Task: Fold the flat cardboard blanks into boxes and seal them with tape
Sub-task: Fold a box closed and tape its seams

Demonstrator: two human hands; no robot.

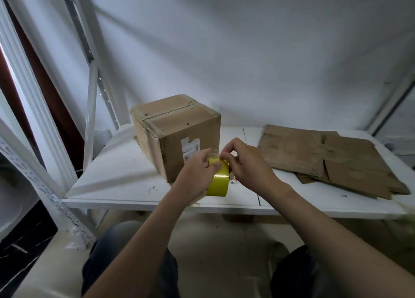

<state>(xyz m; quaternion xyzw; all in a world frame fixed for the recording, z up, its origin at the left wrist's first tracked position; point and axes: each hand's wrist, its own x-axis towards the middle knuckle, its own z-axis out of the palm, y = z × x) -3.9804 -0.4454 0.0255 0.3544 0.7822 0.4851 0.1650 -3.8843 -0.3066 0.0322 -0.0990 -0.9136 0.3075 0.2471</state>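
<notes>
Yellow tape roll [219,182]: one, left hand [195,176], right hand [249,163] holding; one box [179,136].

left hand [195,174]: grips tape roll [219,182] | right hand [247,162]: pinches its end | forearms converge

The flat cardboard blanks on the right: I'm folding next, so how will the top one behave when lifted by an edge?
The top blank is probably light and fairly stiff, though its slots and creases suggest the flaps would hinge and droop. Its scuffed, matte face is likely not slippery. Lying flat on the white shelf, it should slide, not tip.
</notes>
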